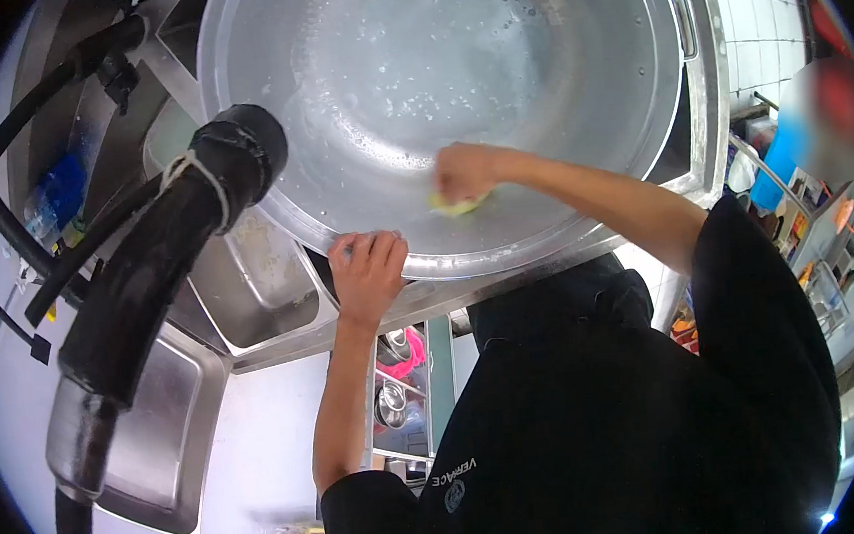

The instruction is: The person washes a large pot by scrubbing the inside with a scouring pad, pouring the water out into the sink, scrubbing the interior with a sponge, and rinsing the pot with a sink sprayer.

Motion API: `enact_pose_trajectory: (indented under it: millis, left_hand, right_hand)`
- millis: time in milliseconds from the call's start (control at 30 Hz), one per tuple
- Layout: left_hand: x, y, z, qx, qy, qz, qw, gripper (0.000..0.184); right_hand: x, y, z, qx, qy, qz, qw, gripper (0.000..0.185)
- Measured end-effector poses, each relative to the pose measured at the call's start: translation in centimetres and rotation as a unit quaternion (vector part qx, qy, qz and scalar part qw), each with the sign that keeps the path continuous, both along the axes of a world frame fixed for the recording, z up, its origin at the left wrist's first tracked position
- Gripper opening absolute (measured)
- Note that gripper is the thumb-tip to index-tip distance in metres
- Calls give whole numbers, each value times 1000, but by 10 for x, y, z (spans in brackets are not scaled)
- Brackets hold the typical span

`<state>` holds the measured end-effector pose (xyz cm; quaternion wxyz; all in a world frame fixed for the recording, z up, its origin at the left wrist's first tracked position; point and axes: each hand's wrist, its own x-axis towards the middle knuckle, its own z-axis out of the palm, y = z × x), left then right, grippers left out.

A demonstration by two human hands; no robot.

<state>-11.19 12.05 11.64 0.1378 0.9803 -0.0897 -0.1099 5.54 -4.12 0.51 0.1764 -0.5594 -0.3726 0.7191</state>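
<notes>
Left of the large round metal pot [616,122], a thick black hose [138,290] with a pale tie around it slants up towards the rim, its blunt end close to the pot in the view. Beneath and beyond the hose, further left of the pot, are a crumpled blue plastic item [64,183] and a rectangular steel basin [155,439]. A second, smaller basin [263,280] lies nearer, just beside the pot's lower left edge.

At the pot's lower left rim is the left hand [370,271], back upward, its fingers close together and laid over the edge. Below the pot, past the left forearm, metal bowls [392,405] and something bright pink [412,356] sit on shelving.

Inside the pot, cloudy water with scattered bubbles covers the bottom. Against the pot's near inner wall, the right hand [468,171] is slightly blurred, its fingers curled around a yellow-green scrubbing pad [457,204], which shows beneath them. The right forearm crosses the near rim.

On the pot's right side is a metal loop handle [685,18]; beyond it are white tiles [753,15] and a bright blue item [778,161].
</notes>
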Motion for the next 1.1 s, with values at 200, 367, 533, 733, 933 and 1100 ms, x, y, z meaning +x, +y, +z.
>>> enact_pose_trajectory:
  millis: [200,367,533,733,933,1100]
  left_hand:
    - [-8,-5,-4,-15,-17,40,999,21]
    - [-9,-6,-7,26,-32,75,996,18]
    - [-8,-7,-7,34,-22,72,997,19]
    - [-15,-6,-8,30,-27,63,997,31]
    - [-22,-7,-21,-47,-111,105,987,64]
    - [-24,-9,-25,-83,-225,104,965,82]
  right_hand:
    - [-18,4,41,133,59,-143,979,12]
    - [29,-95,86,33,19,-16,999,11]
    - [6,-84,109,163,-44,-102,980,7]
    - [-15,-84,118,157,-156,-47,974,7]
    - [-78,3,98,221,-116,-207,946,11]
    - [-92,51,86,271,-153,-472,825,13]
